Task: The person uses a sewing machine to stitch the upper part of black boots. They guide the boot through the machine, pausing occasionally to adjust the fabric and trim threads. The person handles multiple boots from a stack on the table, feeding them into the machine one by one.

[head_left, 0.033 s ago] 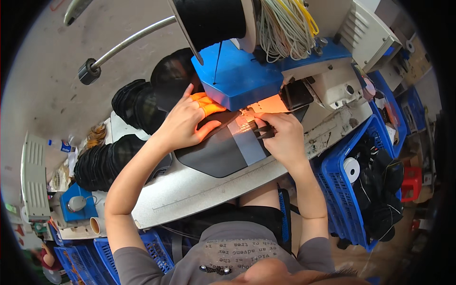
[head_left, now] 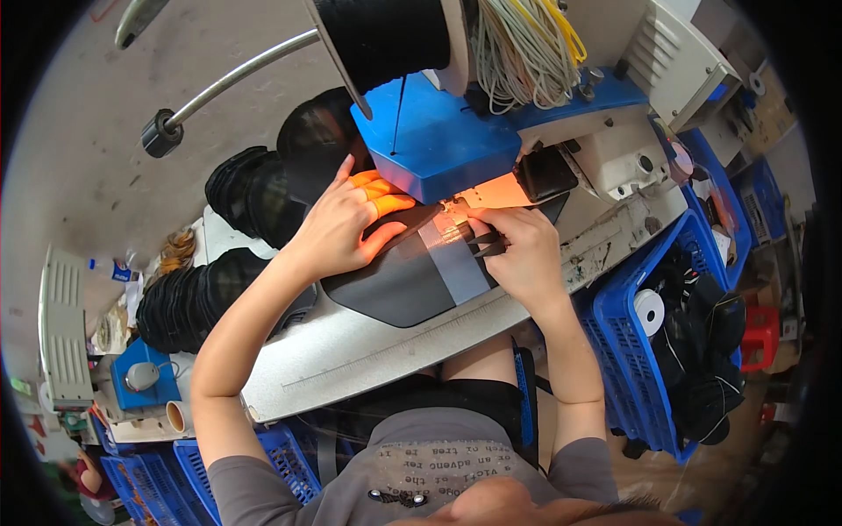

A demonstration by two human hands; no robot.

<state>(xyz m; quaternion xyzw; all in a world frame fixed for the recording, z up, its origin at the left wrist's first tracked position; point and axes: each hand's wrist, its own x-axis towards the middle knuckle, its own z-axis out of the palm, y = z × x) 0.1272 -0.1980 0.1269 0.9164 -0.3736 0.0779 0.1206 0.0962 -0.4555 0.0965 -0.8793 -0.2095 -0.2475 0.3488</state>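
Nearest the camera: grey printed shirt (head_left: 430, 478), forearms coming up from the lower edge. Just beyond, a pale grey work table (head_left: 368, 359) with a ruler scale along its front edge, pretty scuffed toward the right end.

Flat on that table, a dark grey fabric piece (head_left: 399, 285) with a lighter grey strip (head_left: 452, 259) across it, far end tucked under the sewing machine head (head_left: 438, 145). Left hand (head_left: 346, 228) spread flat, fingers together, pressing down on the fabric's left side, fingertips lit orange by the machine lamp. Right hand (head_left: 517, 250) pinched shut on small black strap pieces (head_left: 482, 241) right at the strip's edge, close to the needle area.

Further back: blue and white machine body, big black thread spool (head_left: 386, 35) on top, bundle of pale cords (head_left: 517, 48) beside it. Stacks of black fabric parts (head_left: 246, 197) off to the left. 2 blue plastic crates (head_left: 640, 289) to the right, 1 with a white tape roll (head_left: 649, 311) and black bits. Bare grey floor (head_left: 79, 167) far left, metal rod (head_left: 237, 79) over it.
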